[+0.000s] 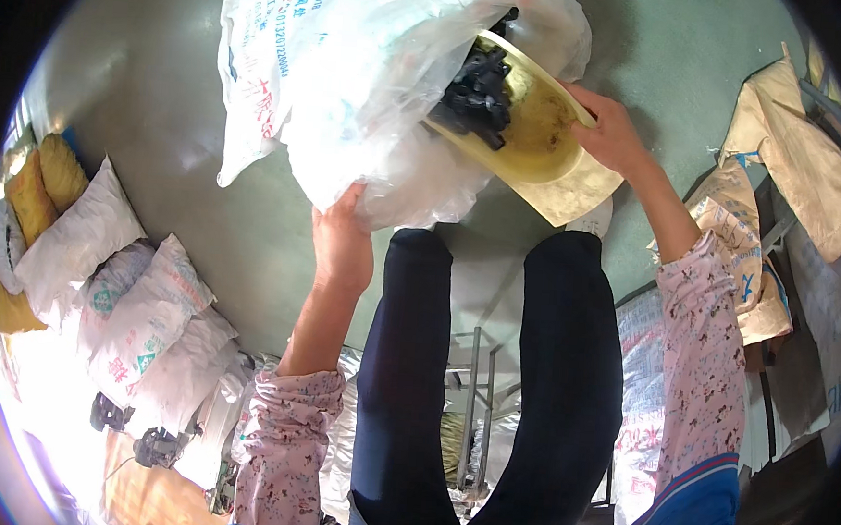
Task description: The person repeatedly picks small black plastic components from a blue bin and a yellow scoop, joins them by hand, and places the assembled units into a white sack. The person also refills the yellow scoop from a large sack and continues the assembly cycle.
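Observation:
My right hand [609, 132] is closed on the right rim of a yellow scoop-like basin [553, 141], which is tilted toward the bag. Small black plastic parts [479, 98] are heaped at its left end, by the mouth of a large clear plastic bag [354, 95]. A white woven sack [260, 51] with blue and red print shows around and behind the clear plastic. Lower down, my left hand [343, 243] grips the bag's near edge; its fingertips are partly hidden by the film. More black pieces [505, 19] show beyond the basin's far end.
Filled white sacks [147, 323] and yellow sacks [40, 182] are piled on the left. Brown paper bags [793, 155] lie at the right. My legs [568, 368] stretch forward below the bag, with a metal frame [470, 410] between them. The floor [162, 83] is grey-green.

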